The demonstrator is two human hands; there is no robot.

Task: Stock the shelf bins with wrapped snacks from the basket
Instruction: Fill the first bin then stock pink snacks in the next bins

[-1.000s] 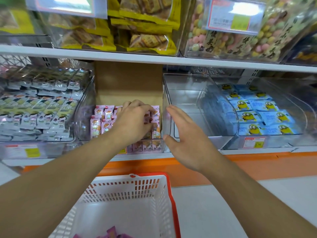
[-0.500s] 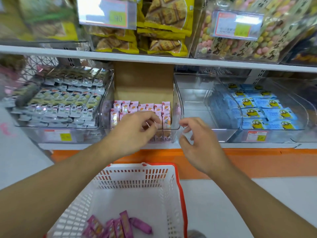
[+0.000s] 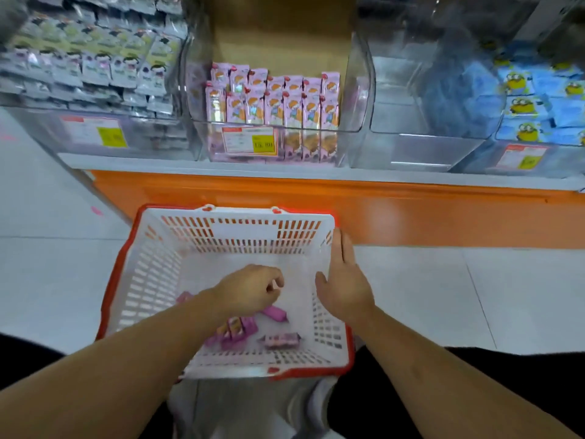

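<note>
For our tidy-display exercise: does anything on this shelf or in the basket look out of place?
Nothing looks damaged or spilled. The pink snacks lie jumbled in the basket, and one clear bin appears empty.

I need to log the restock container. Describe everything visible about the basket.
The basket is a white, plastic-looking shopping basket with slotted, lattice walls and a red rim. It sits upright and open-topped on the pale tiled floor, just before the orange shelf base. A few pink wrapped snacks lie on its bottom; most of the bottom is bare. The left hand reaches inside above the snacks with curled fingers, and the right hand lies with straight fingers at the right wall.
</note>
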